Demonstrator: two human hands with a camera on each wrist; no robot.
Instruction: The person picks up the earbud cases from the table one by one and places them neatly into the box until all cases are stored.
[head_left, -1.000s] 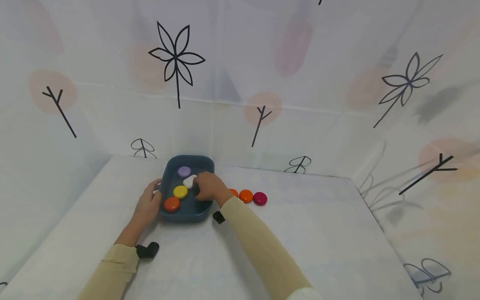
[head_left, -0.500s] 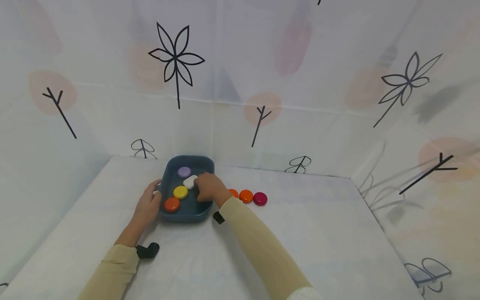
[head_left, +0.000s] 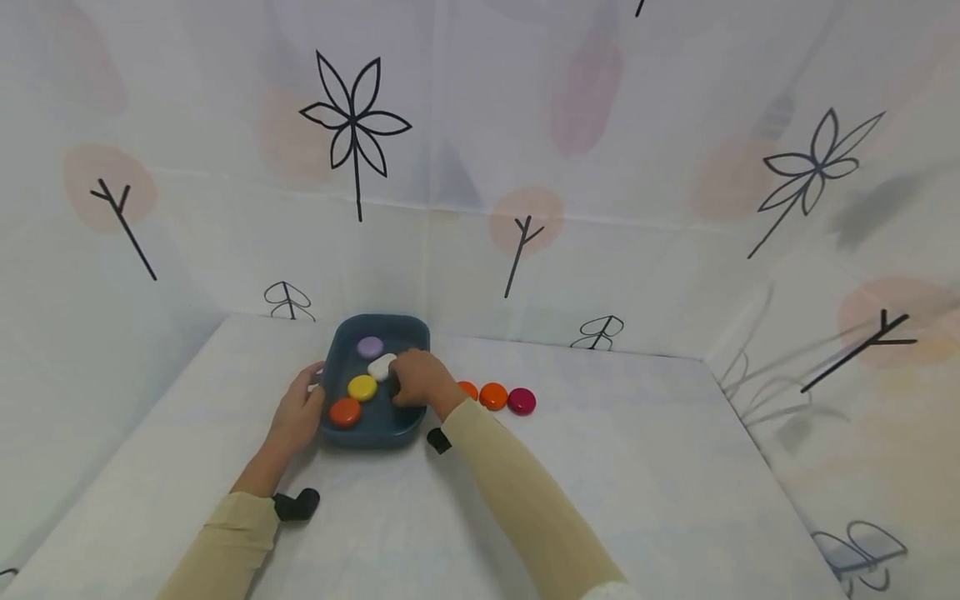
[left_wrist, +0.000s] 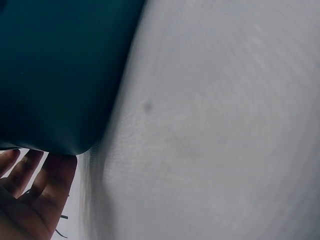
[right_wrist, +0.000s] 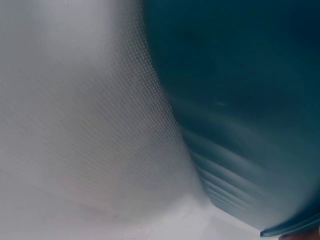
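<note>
A dark blue-green tray [head_left: 375,435] stands at the back left of the table, holding a lilac disc [head_left: 370,347], a white rounded piece [head_left: 382,367], a yellow disc [head_left: 362,387] and an orange-red disc [head_left: 346,412]. My left hand [head_left: 296,412] touches the tray's left side; in the left wrist view its extended fingers [left_wrist: 60,172] meet the tray wall. Reaching over the right rim, my right hand [head_left: 423,382] has bent fingers down inside the tray, index fingertip right at the white piece. A dark gap shows between index finger and thumb; I cannot tell whether they pinch something.
Right of the tray, two orange discs [head_left: 493,397] and a crimson disc [head_left: 522,402] lie in a row on the white table [head_left: 615,475], one orange disc partly behind my right wrist. A patterned cloth wall [head_left: 465,267] rises behind the tray.
The view has dipped very slightly. Both hands, the tray and the discs keep their places.
</note>
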